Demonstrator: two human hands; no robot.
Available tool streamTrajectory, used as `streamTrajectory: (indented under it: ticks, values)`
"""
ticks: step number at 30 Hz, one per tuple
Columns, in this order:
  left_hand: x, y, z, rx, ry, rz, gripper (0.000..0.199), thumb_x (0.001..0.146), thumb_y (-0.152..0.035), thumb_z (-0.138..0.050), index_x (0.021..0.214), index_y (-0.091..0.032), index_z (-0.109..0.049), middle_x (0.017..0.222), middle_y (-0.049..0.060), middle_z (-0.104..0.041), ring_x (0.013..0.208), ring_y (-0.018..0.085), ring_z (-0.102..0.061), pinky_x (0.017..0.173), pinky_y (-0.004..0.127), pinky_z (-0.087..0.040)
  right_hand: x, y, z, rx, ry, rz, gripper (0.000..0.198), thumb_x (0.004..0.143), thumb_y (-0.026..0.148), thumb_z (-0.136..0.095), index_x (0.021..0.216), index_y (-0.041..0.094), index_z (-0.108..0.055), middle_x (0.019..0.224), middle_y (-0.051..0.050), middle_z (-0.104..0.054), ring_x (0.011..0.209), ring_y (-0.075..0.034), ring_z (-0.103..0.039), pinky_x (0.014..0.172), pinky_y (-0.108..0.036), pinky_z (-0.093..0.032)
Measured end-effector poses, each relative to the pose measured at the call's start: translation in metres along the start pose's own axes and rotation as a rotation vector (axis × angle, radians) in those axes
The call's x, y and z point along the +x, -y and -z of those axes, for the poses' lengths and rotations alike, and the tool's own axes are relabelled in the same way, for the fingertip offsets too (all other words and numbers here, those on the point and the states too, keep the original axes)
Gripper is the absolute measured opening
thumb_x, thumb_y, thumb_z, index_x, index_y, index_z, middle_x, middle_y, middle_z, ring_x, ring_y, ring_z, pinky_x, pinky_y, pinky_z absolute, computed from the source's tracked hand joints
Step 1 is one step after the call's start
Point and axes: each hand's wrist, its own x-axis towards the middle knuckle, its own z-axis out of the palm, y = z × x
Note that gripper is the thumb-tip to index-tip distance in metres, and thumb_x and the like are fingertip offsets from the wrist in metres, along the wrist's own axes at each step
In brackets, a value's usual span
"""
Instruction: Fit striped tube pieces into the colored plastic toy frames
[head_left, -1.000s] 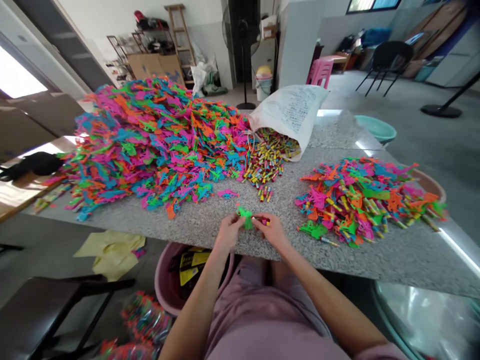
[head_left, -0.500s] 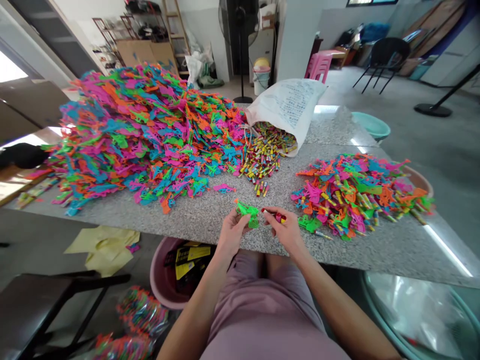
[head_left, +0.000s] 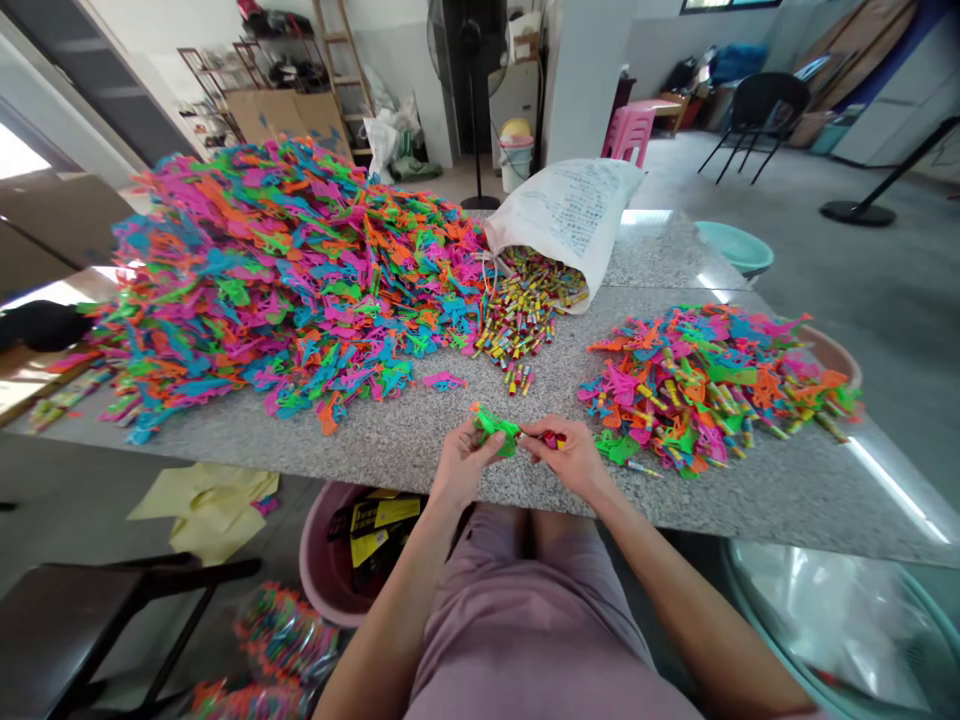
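My left hand (head_left: 460, 464) is closed on a bright green plastic toy gun (head_left: 493, 428) with an orange tip, held just over the table's front edge. In my right hand (head_left: 576, 462) are small red and yellow tubes (head_left: 553, 440), partly hidden by the fingers. The fingertips of that hand pinch one of them against the rear end of the toy gun. How far it sits inside the gun I cannot tell. Right of this hand, a pile of colourful toy guns (head_left: 701, 375), many with tubes attached, lies on the grey stone table (head_left: 390, 450).
A large heap of toy guns (head_left: 285, 270) covers the table's left side. Behind my hands, a white sack (head_left: 574, 210) spills small tubes (head_left: 517, 320). Below the table stand a pink tub (head_left: 319, 560), a dark stool (head_left: 67, 620) and a teal basin (head_left: 739, 600).
My right hand has moved left, bringing the pinched tube against the green toy gun; before, there was a gap between them. My left hand still holds the gun.
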Motion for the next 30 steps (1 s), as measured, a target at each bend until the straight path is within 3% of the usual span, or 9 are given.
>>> streamTrajectory:
  ticks: [4, 9, 11, 14, 18, 22, 24, 27, 30]
  values:
    - [0.028, 0.011, 0.012, 0.255, 0.048, 0.0, 0.038, 0.072, -0.047, -0.069, 0.092, -0.016, -0.061, 0.094, 0.008, -0.068, 0.082, 0.02, -0.064, 0.078, 0.037, -0.053, 0.0, -0.018, 0.016, -0.244, 0.007, 0.032, 0.025, 0.083, 0.037, -0.059, 0.091, 0.019, -0.073, 0.081, -0.006, -0.07, 0.06, -0.016, -0.062, 0.059, -0.029, -0.051]
    - [0.093, 0.002, 0.063, 1.023, -0.41, -0.302, 0.048, 0.076, -0.041, -0.067, 0.117, -0.017, -0.059, 0.133, 0.02, -0.05, 0.128, 0.039, -0.038, 0.1, 0.051, -0.035, -0.003, -0.035, 0.07, -0.834, -0.347, 0.137, 0.027, 0.088, 0.031, -0.051, 0.103, 0.02, -0.071, 0.11, -0.014, -0.062, 0.1, -0.027, -0.058, 0.086, -0.044, -0.047]
    - [0.11, -0.004, 0.083, 1.231, -0.414, -0.288, 0.045, 0.076, -0.036, -0.067, 0.117, -0.018, -0.061, 0.134, 0.02, -0.05, 0.133, 0.041, -0.031, 0.101, 0.053, -0.03, -0.002, -0.037, 0.079, -0.788, -0.432, 0.112, 0.029, 0.084, 0.035, -0.058, 0.105, 0.019, -0.069, 0.11, -0.015, -0.059, 0.098, -0.027, -0.057, 0.085, -0.044, -0.048]
    - [0.113, -0.005, 0.095, 1.338, -0.324, -0.25, 0.03, 0.08, -0.029, -0.06, 0.107, -0.018, -0.065, 0.117, 0.019, -0.062, 0.125, 0.037, -0.042, 0.101, 0.049, -0.031, 0.0, -0.039, 0.061, -0.285, -0.297, -0.122, 0.031, 0.077, 0.04, -0.066, 0.098, 0.018, -0.065, 0.082, -0.006, -0.06, 0.07, -0.019, -0.058, 0.06, -0.033, -0.052]
    - [0.08, 0.01, 0.075, 0.984, -0.406, -0.229, 0.022, 0.081, -0.032, -0.059, 0.094, -0.016, -0.068, 0.086, 0.012, -0.068, 0.102, 0.031, -0.058, 0.091, 0.041, -0.041, 0.005, -0.035, 0.014, 0.248, -0.043, -0.396, 0.021, 0.075, 0.039, -0.064, 0.082, 0.019, -0.062, 0.069, -0.002, -0.059, 0.059, -0.015, -0.058, 0.04, -0.021, -0.041]
    - [0.035, 0.024, 0.037, 0.119, -0.246, -0.01, 0.033, 0.069, -0.042, -0.073, 0.089, -0.017, -0.068, 0.076, 0.003, -0.068, 0.073, 0.019, -0.063, 0.072, 0.033, -0.051, 0.013, -0.019, -0.01, 0.324, 0.077, -0.357, 0.024, 0.074, 0.037, -0.066, 0.089, 0.018, -0.068, 0.066, 0.0, -0.06, 0.061, -0.015, -0.059, 0.05, -0.024, -0.05]
    - [0.018, 0.024, 0.022, -0.121, -0.169, 0.07, 0.037, 0.064, -0.04, -0.078, 0.09, -0.017, -0.068, 0.08, 0.002, -0.069, 0.069, 0.015, -0.062, 0.069, 0.031, -0.053, 0.016, -0.01, -0.011, 0.367, 0.118, -0.303, 0.037, 0.073, 0.037, -0.068, 0.106, 0.019, -0.065, 0.062, 0.003, -0.059, 0.056, -0.014, -0.059, 0.052, -0.026, -0.052]
    - [0.005, 0.019, 0.012, -0.166, -0.131, 0.069, 0.037, 0.063, -0.037, -0.08, 0.092, -0.017, -0.068, 0.081, 0.002, -0.069, 0.068, 0.012, -0.062, 0.065, 0.028, -0.054, 0.015, -0.002, -0.008, 0.366, 0.157, -0.243, 0.047, 0.072, 0.037, -0.07, 0.114, 0.021, -0.058, 0.065, 0.004, -0.059, 0.052, -0.014, -0.06, 0.045, -0.025, -0.049]
    - [0.002, 0.014, 0.01, -0.096, -0.107, 0.047, 0.035, 0.068, -0.041, -0.076, 0.093, -0.018, -0.067, 0.082, 0.001, -0.069, 0.069, 0.012, -0.062, 0.065, 0.026, -0.054, 0.011, 0.0, -0.006, 0.281, 0.131, -0.247, 0.038, 0.069, 0.041, -0.072, 0.097, 0.021, -0.059, 0.066, 0.003, -0.058, 0.055, -0.015, -0.06, 0.039, -0.022, -0.044]
